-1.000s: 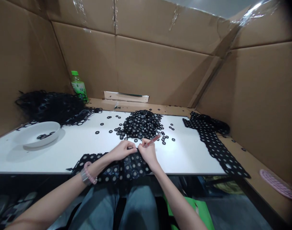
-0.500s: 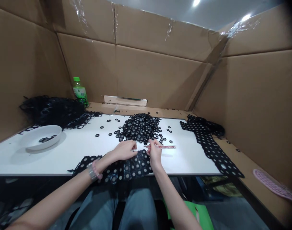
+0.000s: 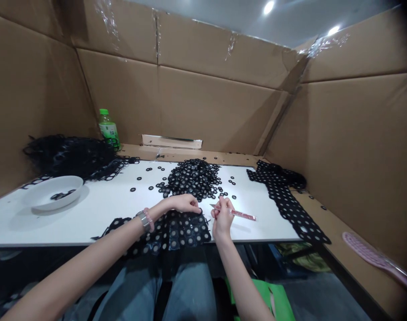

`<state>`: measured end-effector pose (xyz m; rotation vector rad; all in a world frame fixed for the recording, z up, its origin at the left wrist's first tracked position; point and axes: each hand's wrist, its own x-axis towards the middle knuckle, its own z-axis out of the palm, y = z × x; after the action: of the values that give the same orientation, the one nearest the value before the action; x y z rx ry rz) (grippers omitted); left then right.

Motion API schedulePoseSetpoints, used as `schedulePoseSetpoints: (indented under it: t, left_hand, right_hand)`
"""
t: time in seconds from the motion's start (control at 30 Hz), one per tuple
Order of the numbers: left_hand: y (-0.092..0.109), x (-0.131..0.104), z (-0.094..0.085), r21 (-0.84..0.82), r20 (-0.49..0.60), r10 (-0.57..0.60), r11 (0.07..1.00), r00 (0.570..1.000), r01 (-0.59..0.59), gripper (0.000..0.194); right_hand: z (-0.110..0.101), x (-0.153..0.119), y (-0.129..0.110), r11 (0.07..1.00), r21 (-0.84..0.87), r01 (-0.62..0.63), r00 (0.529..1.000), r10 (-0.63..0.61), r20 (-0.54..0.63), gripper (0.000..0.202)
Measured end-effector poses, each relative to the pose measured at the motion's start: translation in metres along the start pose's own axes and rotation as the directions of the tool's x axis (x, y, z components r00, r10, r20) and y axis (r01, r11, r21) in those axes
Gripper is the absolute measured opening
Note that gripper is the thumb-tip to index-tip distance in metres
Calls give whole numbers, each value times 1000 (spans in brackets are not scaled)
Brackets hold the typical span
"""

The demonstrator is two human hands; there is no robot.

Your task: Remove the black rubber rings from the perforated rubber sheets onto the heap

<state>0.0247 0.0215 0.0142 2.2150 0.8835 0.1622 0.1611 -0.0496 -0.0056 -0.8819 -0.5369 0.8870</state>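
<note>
A black perforated sheet with pale round spots [image 3: 190,229] lies at the table's front edge and hangs partly over it. My left hand [image 3: 186,203] is closed at the sheet's upper right part, fingertips pressed together on its edge. To its right, my right hand [image 3: 223,218] grips a thin reddish pen-like knife [image 3: 244,216], its pointed tip turned left, just off the sheet's right corner. Behind both hands rises a heap of small black rings [image 3: 193,176], with loose rings scattered around it.
A white bowl [image 3: 58,200] with a few black pieces stands left, before a tangled black pile [image 3: 69,154] and a green bottle [image 3: 109,131]. Another spotted black sheet [image 3: 286,205] lies right, near a pink brush [image 3: 367,252]. Cardboard walls [image 3: 216,98] enclose the table.
My left hand has shifted right along the sheet. My right hand has moved right, away from the sheet, with the knife now tilted down to the right. The view has shifted slightly.
</note>
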Motion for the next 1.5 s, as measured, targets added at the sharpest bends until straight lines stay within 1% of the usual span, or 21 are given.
schedulePoseSetpoints:
  t: [0.13, 0.23, 0.3, 0.4, 0.47, 0.5, 0.57, 0.63, 0.67, 0.73, 0.8, 0.87, 0.9, 0.97, 1.03, 1.1, 1.13, 1.2, 1.27, 1.37, 1.5]
  left_hand:
    - [15, 6, -3, -5, 41, 66, 998, 997, -66, 22]
    - [35, 5, -13, 10, 94, 126, 992, 988, -127, 15]
    - [55, 1, -22, 27, 114, 159, 986, 981, -163, 12]
    - [94, -7, -38, 50, 140, 188, 979, 972, -197, 10]
    - [123, -13, -51, 5, 172, 222, 974, 960, -226, 10]
    - [136, -16, -58, -53, 168, 251, 968, 953, -246, 10]
    - [155, -22, -69, -214, 59, 304, 934, 951, -286, 12]
    - [160, -27, -75, -411, -116, 277, 861, 954, -300, 14]
    - [158, -30, -75, -508, -186, 223, 812, 957, -288, 16]
    - [144, -35, -68, -667, -253, 56, 713, 966, -216, 19]
    - [119, -41, -54, -742, -263, -97, 656, 960, -137, 23]
    - [88, -49, -35, -753, -261, -186, 653, 947, -79, 26]
    - [71, -53, -25, -748, -259, -214, 662, 942, -56, 27]
    - [39, -62, -6, -727, -246, -277, 687, 929, 12, 28]
    - [12, -71, 7, -691, -236, -334, 718, 913, 85, 29]
    - [-5, -76, 15, -642, -241, -360, 755, 901, 130, 29]
    - [-11, -78, 16, -614, -249, -358, 777, 900, 139, 28]
    - [-17, -81, 15, -548, -271, -336, 824, 902, 143, 26]
    - [-19, -83, 12, -475, -292, -306, 869, 906, 140, 25]
    - [-22, -86, 9, -388, -312, -274, 911, 910, 141, 26]
    - [-26, -89, 10, -333, -328, -254, 932, 910, 140, 27]
  right_hand:
    - [1, -5, -7, 1000, 22, 9, 1000, -9, -9, 37]
    - [-1, -9, -26, 997, 53, 52, 998, -50, -35, 37]
    - [-4, -12, -45, 992, 82, 100, 994, -96, -58, 37]
    - [-10, -20, -81, 966, 164, 198, 978, -184, -100, 34]
    - [-13, -27, -107, 936, 237, 260, 964, -238, -117, 31]
    - [-15, -31, -120, 921, 266, 285, 957, -260, -125, 30]
    - [-17, -38, -142, 889, 302, 343, 939, -312, -146, 30]
    - [-17, -43, -161, 864, 312, 395, 918, -362, -160, 30]
    - [-16, -45, -168, 856, 310, 414, 910, -382, -162, 29]
    - [-11, -46, -178, 849, 302, 434, 901, -404, -159, 28]
    - [-3, -45, -182, 852, 295, 432, 902, -409, -141, 27]
    - [9, -41, -174, 868, 274, 414, 910, -404, -94, 24]
    - [16, -39, -164, 883, 252, 396, 917, -396, -54, 22]
    - [30, -34, -135, 930, 174, 324, 939, -339, 65, 20]
    - [42, -30, -96, 982, 36, 185, 952, -189, 240, 24]
    - [48, -26, -53, 976, -206, 73, 915, 16, 404, 31]
    - [49, -24, -33, 965, -258, 49, 901, 69, 428, 33]
    - [48, -21, 0, 943, -330, 32, 886, 126, 446, 34]
    - [45, -17, 21, 923, -381, 44, 884, 142, 445, 33]
    - [42, -15, 34, 886, -453, 96, 878, 139, 458, 32]
    - [40, -17, 36, 839, -518, 166, 863, 131, 488, 27]
